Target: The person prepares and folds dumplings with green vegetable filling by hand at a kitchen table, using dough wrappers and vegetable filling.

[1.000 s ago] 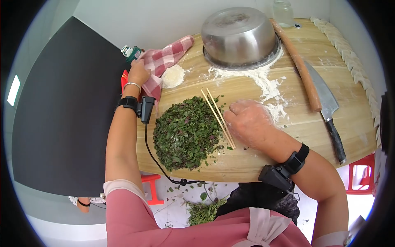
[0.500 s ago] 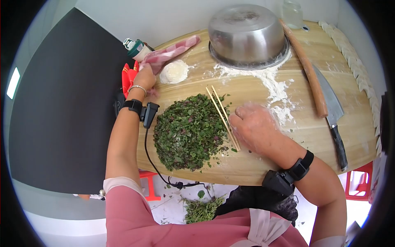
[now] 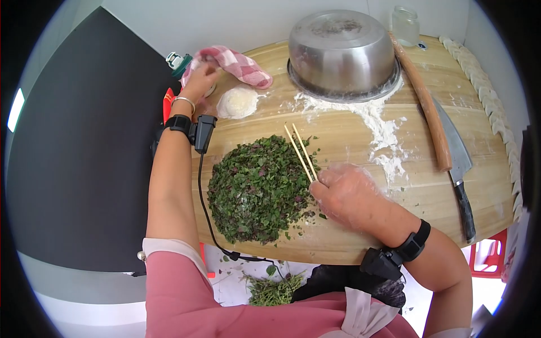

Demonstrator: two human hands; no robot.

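Observation:
My left hand (image 3: pixel 198 79) grips a red checked cloth (image 3: pixel 239 63), bunched up at the far left edge of the wooden board (image 3: pixel 349 225). A flat round of dough (image 3: pixel 236 102) lies just beside that hand. My right hand (image 3: pixel 346 194), in a thin clear glove, closes on the near ends of a pair of chopsticks (image 3: pixel 300 149). Their tips point away from me, along the right side of a big heap of chopped greens (image 3: pixel 256 188).
An upturned steel bowl (image 3: pixel 342 50) sits at the back with spilled flour (image 3: pixel 380 129) in front. A rolling pin (image 3: pixel 424 101) and cleaver (image 3: pixel 457 169) lie to the right. Dumplings (image 3: pixel 489 93) line the right edge. A glass jar (image 3: pixel 404 25) stands behind; a green-capped bottle (image 3: pixel 176 61) far left.
My left hand gathered the spread cloth into a bunch and lifted it toward the back. My right hand slid toward me and took hold of the chopsticks' near ends.

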